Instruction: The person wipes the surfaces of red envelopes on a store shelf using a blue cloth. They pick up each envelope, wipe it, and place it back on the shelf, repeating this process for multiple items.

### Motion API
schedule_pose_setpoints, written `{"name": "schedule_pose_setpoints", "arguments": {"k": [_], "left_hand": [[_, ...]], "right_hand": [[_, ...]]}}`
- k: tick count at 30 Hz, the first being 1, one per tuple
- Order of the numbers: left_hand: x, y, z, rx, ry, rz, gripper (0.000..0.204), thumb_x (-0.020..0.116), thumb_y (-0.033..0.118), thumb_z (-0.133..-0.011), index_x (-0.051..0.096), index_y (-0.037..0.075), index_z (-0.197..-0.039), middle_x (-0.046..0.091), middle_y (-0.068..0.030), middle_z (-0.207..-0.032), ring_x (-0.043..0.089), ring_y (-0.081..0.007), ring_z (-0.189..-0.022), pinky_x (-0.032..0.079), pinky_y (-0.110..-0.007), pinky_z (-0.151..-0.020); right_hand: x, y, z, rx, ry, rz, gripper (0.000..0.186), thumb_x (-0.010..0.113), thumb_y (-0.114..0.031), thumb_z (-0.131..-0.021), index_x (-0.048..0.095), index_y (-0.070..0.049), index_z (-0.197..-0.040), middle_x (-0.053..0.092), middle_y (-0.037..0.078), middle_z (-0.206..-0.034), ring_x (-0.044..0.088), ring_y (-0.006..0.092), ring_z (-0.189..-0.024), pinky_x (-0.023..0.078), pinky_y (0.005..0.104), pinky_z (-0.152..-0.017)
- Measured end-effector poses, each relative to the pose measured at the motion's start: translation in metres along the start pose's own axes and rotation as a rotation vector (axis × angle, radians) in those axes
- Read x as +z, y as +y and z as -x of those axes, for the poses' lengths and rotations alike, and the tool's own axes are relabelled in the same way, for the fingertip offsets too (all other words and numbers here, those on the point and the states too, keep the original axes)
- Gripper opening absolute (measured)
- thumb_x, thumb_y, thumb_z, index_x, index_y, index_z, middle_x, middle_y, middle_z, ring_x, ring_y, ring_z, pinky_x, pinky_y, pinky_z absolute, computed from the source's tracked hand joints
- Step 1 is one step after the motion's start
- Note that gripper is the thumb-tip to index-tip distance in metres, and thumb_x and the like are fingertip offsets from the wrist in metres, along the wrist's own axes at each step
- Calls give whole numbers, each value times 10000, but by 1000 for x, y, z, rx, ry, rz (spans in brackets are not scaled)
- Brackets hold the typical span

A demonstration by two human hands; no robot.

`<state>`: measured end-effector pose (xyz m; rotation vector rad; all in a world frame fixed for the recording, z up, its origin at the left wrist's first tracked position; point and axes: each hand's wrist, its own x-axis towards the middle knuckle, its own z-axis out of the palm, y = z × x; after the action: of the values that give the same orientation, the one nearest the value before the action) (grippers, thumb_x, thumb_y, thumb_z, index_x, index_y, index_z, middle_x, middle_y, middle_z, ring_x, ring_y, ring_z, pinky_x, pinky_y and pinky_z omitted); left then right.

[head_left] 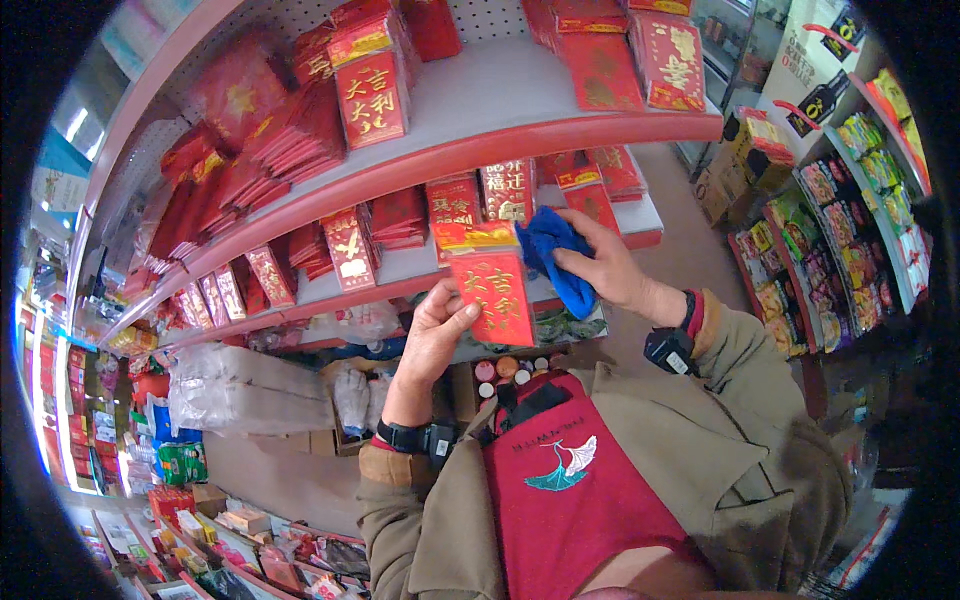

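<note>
A pack of red envelopes [492, 290] with gold lettering and a yellow-orange header is upright in front of my chest. My left hand [437, 325] pinches it by its left edge. In my right hand [607, 265] a blue cloth [556, 262] is bunched up, close to the pack's upper right corner; whether the cloth touches the pack I cannot tell. Behind both hands, more red envelope packs [453, 203] stand on the lower shelf [400, 279]. Above, the upper shelf [470, 105] bears stacks of similar packs, one [370, 100] propped upright near its front edge.
The upper shelf's red front edge [560, 135] curves across just beyond my hands. Snack racks [840, 240] and a cardboard box [745, 160] stand on the right. A large plastic-wrapped bundle [245, 390] lies to the left below the shelves. Several bottles [507, 368] fill a box beneath my hands.
</note>
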<state>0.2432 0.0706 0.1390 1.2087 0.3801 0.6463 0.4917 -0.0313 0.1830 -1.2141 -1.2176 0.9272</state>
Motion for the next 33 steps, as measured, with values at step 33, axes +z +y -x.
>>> {"name": "schedule_pose_setpoints", "arguments": {"k": [33], "left_hand": [[-43, 220, -148, 183, 467, -1015, 170, 608, 101, -912, 609, -45, -997, 666, -135, -800, 678, -203, -722, 546, -328, -617]], "right_hand": [[-80, 47, 79, 248, 60, -235, 512, 554, -136, -824, 513, 18, -1311, 623, 95, -1192, 591, 170, -1088, 454, 324, -973]]}}
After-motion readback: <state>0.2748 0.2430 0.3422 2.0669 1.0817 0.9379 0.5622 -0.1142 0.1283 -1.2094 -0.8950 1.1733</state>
